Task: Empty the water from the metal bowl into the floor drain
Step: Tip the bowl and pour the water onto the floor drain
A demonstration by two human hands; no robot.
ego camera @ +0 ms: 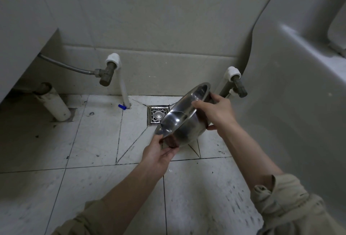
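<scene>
Pipework is crowding the wall behind: a left valve (pixel 106 74) and a right valve (pixel 239 85) on white risers, a hose (pixel 65 65) running off left, and a fat white pipe (pixel 54 106) leaning out of the floor. A blue cap (pixel 121 106) is lying by the left riser. A pale fixture (pixel 290 84) is bulging in on the right. The bowl (pixel 184 116) is hanging tipped, mouth facing left, just over the drain (pixel 155 115) and covering its right part. The left hand (pixel 159 154) is gripping the near rim, and the right hand (pixel 215 112) is clasping the far rim. Whether water is inside is hard to make out.
</scene>
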